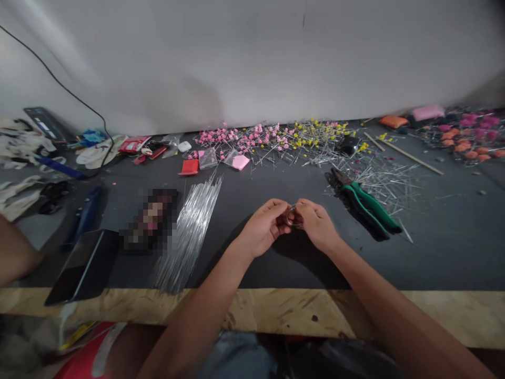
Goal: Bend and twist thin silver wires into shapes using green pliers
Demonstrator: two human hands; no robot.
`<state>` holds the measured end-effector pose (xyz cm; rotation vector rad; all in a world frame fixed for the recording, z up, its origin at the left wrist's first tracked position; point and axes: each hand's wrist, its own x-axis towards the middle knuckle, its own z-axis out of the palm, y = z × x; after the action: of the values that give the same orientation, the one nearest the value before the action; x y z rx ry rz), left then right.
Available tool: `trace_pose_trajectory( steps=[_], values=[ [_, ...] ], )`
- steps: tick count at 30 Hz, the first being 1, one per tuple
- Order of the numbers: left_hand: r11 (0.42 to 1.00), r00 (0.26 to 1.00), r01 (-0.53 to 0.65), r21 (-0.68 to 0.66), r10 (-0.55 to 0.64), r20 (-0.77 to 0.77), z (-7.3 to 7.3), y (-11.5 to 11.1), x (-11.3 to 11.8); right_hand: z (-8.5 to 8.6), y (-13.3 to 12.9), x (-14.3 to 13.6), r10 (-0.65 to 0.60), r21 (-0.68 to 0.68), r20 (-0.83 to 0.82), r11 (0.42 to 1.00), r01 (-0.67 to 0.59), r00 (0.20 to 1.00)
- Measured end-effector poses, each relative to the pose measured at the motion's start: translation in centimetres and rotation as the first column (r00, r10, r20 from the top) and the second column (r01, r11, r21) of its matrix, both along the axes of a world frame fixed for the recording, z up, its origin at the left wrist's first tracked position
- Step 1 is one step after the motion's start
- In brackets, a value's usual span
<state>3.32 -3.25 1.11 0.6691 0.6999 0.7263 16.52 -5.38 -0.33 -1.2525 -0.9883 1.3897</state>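
Above the dark tabletop, both hands meet at a thin wire bent into a small loop [289, 217]. My left hand [265, 225] is closed, pinching the loop's left side between thumb and fingers. On its other side my right hand [316, 221] pinches the wire too, fingertips close to those of the left. To the left lies a bundle of straight silvery wires [193, 226]. Green-handled pliers [365, 205] rest to the right, beside a scatter of short cut wires [390, 184]. The exact shape of the wire ends is hidden by my fingers.
Pink-headed wire stems [244, 138] and yellow-headed stems [319, 132] are heaped along the wall. Orange and magenta pieces [473, 139] lie far right, near a wooden stick [418, 156]. A dark phone-like slab [84, 266] sits at the left edge; another person's arm [16, 252] is there.
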Motion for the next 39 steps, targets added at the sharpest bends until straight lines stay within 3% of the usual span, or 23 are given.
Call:
trace_pose_trajectory(
  steps=[4, 8, 13, 17, 21, 25, 27, 29, 35, 37, 39],
  values=[
    [0.990, 0.997, 0.072, -0.124, -0.073, -0.007, -0.2, 0.2, -0.3, 0.1, -0.1, -0.2, -0.024, 0.042, 0.007, 0.999, 0.024, 1.000],
    [0.985, 0.993, 0.106, -0.139, -0.113, -0.041, -0.2, 0.3, -0.5, 0.1, -0.1, -0.4, -0.016, 0.062, 0.037, 0.998, 0.014, 0.999],
    [0.995, 0.989, 0.101, 0.014, -0.099, -0.107, -0.2, 0.2, -0.4, -0.4, -0.1, -0.4, -0.030, 0.098, 0.116, 0.995, 0.019, 0.993],
    [0.967, 0.960, 0.054, 0.249, 0.019, -0.279, -0.4, 0.0, 0.0, -0.8, -0.3, -0.3, -0.084, 0.153, 0.204, 0.987, 0.053, 0.975],
    [0.825, 0.831, 0.076, 0.560, 0.258, -0.493, -0.2, -0.5, 0.1, -0.8, -0.7, -0.1, -0.117, 0.225, 0.302, 0.973, 0.048, 0.946],
    [0.616, 0.720, 0.140, 0.775, 0.474, -0.507, 0.1, -1.0, 0.1, -0.4, -0.8, -0.4, -0.121, 0.252, 0.260, 0.966, 0.054, 0.958],
    [0.566, 0.692, 0.143, 0.812, 0.529, -0.491, 0.1, -1.2, 0.1, -0.3, -0.7, -0.6, -0.106, 0.217, 0.195, 0.974, 0.063, 0.975],
    [0.587, 0.703, 0.119, 0.801, 0.520, -0.485, 0.1, -1.2, 0.2, -0.2, -0.5, -0.7, -0.091, 0.149, 0.112, 0.986, 0.074, 0.990],
    [0.807, 0.877, -0.014, 0.591, 0.293, -0.380, -0.2, -0.6, 0.5, 0.4, 0.3, -0.3, -0.116, -0.089, -0.279, 0.992, 0.095, 0.953],
    [0.825, 0.902, -0.033, 0.565, 0.267, -0.338, -0.3, -0.4, 0.5, 0.6, 0.5, -0.2, -0.101, -0.134, -0.366, 0.989, 0.055, 0.925],
    [0.786, 0.897, -0.018, 0.619, 0.286, -0.338, -0.4, -0.3, 0.4, 0.8, 0.5, -0.1, -0.075, -0.168, -0.403, 0.986, 0.007, 0.912]
  ],
)
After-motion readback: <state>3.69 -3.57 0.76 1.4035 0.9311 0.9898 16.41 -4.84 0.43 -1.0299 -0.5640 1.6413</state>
